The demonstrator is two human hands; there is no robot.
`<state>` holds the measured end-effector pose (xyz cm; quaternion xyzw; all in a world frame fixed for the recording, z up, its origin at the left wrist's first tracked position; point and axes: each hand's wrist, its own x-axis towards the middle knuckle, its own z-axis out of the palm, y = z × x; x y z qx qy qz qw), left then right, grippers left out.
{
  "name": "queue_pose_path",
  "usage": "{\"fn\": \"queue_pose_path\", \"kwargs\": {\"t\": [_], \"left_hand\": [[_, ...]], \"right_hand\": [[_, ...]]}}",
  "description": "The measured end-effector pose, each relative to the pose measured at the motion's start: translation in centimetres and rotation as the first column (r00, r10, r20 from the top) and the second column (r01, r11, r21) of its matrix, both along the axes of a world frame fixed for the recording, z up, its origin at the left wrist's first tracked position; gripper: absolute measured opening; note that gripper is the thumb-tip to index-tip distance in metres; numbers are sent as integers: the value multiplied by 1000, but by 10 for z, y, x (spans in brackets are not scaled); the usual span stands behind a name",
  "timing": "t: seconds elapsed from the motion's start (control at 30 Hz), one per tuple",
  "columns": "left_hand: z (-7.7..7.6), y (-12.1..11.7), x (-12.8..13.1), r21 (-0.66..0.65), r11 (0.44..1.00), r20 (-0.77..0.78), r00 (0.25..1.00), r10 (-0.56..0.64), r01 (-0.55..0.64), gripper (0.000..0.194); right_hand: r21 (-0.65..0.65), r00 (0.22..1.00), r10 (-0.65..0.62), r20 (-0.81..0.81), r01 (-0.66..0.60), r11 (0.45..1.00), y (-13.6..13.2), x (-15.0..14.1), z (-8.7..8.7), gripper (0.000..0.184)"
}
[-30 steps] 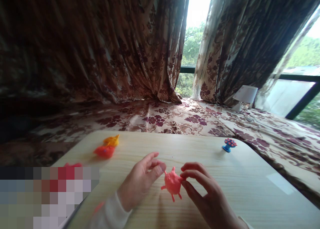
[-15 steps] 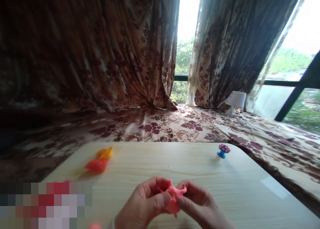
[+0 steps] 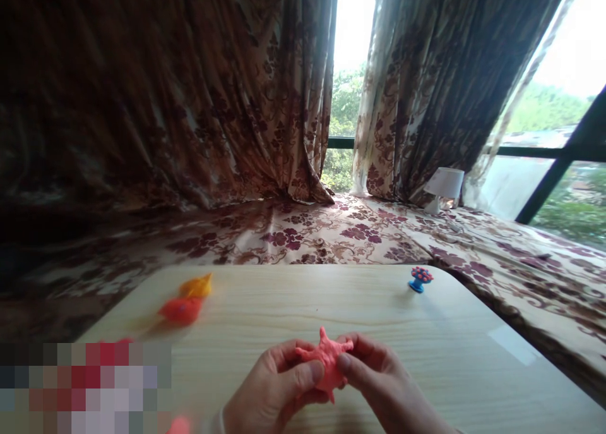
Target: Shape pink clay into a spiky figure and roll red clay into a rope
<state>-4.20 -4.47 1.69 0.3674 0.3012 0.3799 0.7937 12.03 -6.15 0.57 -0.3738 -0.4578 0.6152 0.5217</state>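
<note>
Between both hands, a little above the near part of the table, is a pink lump of modelling clay (image 3: 326, 357) with several pointed arms sticking out around it. My left hand (image 3: 279, 383) grips its left side, thumb pressed on the front and fingers behind. On the right side my right hand (image 3: 379, 377) pinches it the same way, thumb tip near the lump's middle. The fingertips behind the clay are partly hidden.
A light wooden table (image 3: 265, 295) carries a blue stand with a dotted top (image 3: 420, 279) at the far right. Orange-red clay (image 3: 180, 310) and yellow clay (image 3: 196, 286) lie at the left. Behind are flowered cloth (image 3: 284, 232) and a white lamp (image 3: 445, 184).
My left hand has come in from beside the pink clay and now grips it too. Both hands and the clay are lower in view; the clay looks turned, its arms pointing differently.
</note>
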Motion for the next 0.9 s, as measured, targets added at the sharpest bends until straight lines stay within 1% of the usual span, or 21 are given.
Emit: {"fn": "queue_pose_path", "kwargs": {"t": [0.13,0.23,0.3,0.4,0.5,0.6,0.8,0.9], "left_hand": [[-1,1,1,63,997,-49,998,45,-42,19],[-2,2,1,106,992,-96,992,86,-75,19],[-1,3,1,146,987,-116,989,89,-72,18],[1,2,1,210,977,-143,988,63,-32,19],[2,2,2,213,977,-150,988,39,-6,22],[1,2,3,215,976,-154,988,23,11,24],[-1,1,3,245,969,-209,977,34,18,24],[-1,0,3,247,969,-210,977,43,11,23]], "right_hand": [[1,999,12,-32,-11,1000,1,1,-1,24],[13,1000,23,-16,-23,1000,1,2,-1,20],[8,999,27,20,-27,1000,2,3,-1,19],[-36,998,56,39,-55,998,2,2,0,24],[-74,997,61,46,-57,996,2,2,1,30],[-67,997,29,73,-24,997,1,1,5,32],[-72,996,34,81,-28,997,-1,2,10,29],[-49,996,41,76,-37,998,-2,3,11,27]]}}
